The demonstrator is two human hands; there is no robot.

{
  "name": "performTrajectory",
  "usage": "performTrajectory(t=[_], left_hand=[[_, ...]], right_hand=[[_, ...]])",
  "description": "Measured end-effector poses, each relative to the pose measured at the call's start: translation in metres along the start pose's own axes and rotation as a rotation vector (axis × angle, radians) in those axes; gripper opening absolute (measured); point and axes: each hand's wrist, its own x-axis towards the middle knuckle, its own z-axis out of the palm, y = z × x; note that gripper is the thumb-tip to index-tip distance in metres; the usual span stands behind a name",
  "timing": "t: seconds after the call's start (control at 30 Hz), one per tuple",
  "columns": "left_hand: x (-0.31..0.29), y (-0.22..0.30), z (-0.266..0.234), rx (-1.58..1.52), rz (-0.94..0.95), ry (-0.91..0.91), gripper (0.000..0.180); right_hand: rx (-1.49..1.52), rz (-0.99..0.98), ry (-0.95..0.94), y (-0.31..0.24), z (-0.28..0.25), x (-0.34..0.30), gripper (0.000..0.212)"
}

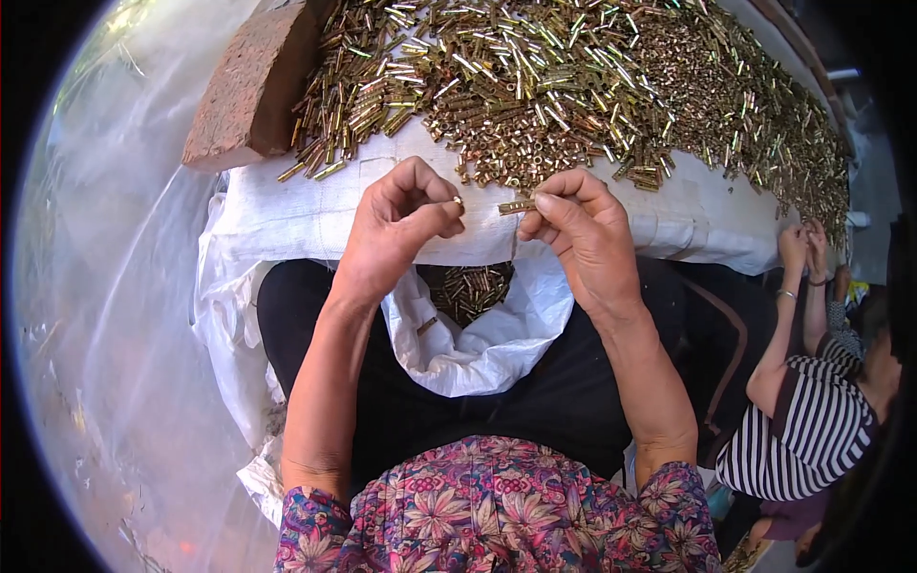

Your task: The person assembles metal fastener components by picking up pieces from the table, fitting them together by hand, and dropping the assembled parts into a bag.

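Note:
Over the near edge of the white cloth, my left hand [403, 222] is closed in a pinch on a small gold-coloured metal ring [458, 201]. To its right my right hand [585, 222] grips a short gold-coloured metal tube [514, 207] with notches along it, between thumb and fingers. The tube's free end points left toward the ring, and a gap separates them. Just beyond both hands lies a heap of small metal rings [516, 158]. Below them, a white sack [468, 368] hangs open in my lap with many metal pieces [475, 289] inside.
Many loose metal tubes [535, 57] cover the far part of the white cloth [296, 212]. A reddish brick [250, 86] stands at the far left. At the right, a person in a striped shirt [802, 430] works with their hands [802, 246] at the same pile.

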Motion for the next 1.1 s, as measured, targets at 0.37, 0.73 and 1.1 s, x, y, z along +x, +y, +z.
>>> performTrajectory(t=[0.37, 0.73, 1.1], left_hand=[[-0.020, -0.009, 0.006, -0.287, -0.028, -0.105, 0.006], [-0.031, -0.015, 0.011, -0.296, 0.005, -0.211, 0.013], [-0.041, -0.030, 0.017, -0.650, -0.075, -0.384, 0.023]], right_hand=[[0.064, 0.069, -0.035, 0.001, 0.022, -0.018, 0.006], [0.264, 0.220, -0.023, 0.007, 0.018, -0.035, 0.007], [0.492, 0.387, -0.149, 0.022, 0.019, -0.057, 0.005]])
